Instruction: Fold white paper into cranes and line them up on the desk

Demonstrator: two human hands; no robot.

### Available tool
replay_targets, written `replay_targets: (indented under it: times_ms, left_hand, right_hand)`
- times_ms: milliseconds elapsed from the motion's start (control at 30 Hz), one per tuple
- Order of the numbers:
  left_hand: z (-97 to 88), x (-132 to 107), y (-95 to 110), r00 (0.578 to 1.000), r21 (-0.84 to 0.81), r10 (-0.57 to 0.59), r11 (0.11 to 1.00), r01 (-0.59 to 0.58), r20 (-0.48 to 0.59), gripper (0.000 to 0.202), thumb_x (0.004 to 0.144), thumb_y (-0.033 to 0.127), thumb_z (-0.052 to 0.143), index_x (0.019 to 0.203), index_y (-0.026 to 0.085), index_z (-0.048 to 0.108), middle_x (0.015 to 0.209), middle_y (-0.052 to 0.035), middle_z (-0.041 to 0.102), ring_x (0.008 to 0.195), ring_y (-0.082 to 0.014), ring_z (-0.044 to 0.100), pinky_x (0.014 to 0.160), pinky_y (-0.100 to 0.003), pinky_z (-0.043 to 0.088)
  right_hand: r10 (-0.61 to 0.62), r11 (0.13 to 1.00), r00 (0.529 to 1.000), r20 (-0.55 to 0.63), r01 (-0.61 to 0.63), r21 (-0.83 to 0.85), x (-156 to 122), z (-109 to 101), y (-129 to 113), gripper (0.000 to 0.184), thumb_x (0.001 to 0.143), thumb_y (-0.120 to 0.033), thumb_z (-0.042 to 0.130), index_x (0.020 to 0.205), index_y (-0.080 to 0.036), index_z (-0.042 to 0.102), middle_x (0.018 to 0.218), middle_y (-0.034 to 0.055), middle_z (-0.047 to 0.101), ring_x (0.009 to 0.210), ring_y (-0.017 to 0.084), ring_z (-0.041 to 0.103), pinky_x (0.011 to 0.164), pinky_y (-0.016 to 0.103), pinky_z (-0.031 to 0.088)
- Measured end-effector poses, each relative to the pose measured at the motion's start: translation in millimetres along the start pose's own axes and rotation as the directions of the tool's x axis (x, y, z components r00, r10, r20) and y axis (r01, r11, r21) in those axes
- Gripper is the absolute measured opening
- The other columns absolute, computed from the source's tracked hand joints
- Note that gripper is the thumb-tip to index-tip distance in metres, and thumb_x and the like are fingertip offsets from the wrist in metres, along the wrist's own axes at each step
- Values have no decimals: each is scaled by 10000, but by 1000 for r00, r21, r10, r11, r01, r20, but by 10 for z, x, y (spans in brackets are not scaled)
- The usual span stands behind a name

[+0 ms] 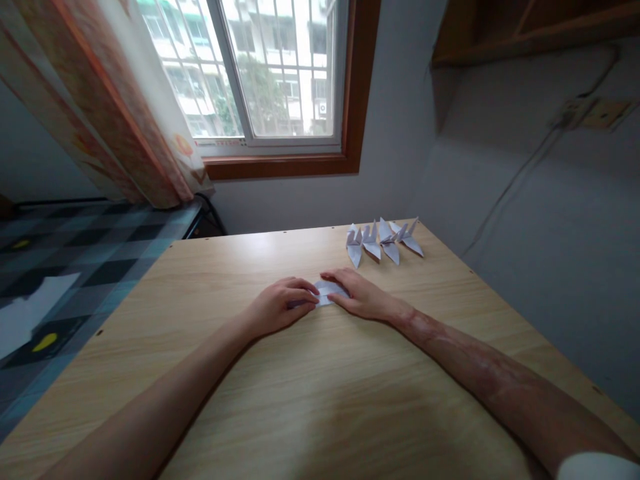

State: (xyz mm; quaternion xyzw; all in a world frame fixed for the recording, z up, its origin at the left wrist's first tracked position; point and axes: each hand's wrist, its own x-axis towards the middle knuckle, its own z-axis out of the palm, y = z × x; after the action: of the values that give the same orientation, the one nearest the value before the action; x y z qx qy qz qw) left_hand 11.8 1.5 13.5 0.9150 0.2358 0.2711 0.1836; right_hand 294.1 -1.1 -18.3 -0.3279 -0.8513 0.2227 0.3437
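A small piece of folded white paper (327, 291) lies on the wooden table between my two hands. My left hand (285, 303) covers its left end, with thumb and fingers closed on the paper. From the right, my right hand (363, 295) holds the other end, the thumb at the near edge and the fingers at the far edge. Parts of the paper are hidden under both hands, and its exact folds are too small to make out.
Several folded paper cranes (384, 241) stand in a row near the table's far right corner. The wooden table (300, 387) has a wall on its right. To the left is a checked bed cover (100, 233) with white paper sheets (37, 310) on it.
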Motion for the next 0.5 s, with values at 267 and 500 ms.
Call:
replay_targets:
  times_ms: [267,500]
  left_hand:
    - [13,-28,14,998,135,-48,989,53,-38,146,1039,332,699,1125,271,800,1220,-64,786,978,-195,774,940,-342,626]
    - [11,-9,27,995,274,-16,961,43,-103,204,1006,322,711,1189,245,756,1236,-101,766,1106,-270,724,1023,-448,586]
  right_hand:
    - [-114,987,993,5,114,-109,19,-54,-60,442,1038,-184,702,1477,-192,661,1373,148,760,1246,300,688,1124,500,546]
    - [-205,961,979,5,202,-186,16,-53,-77,240,1069,-192,661,1246,-277,799,1201,69,816,1106,262,706,1036,450,552]
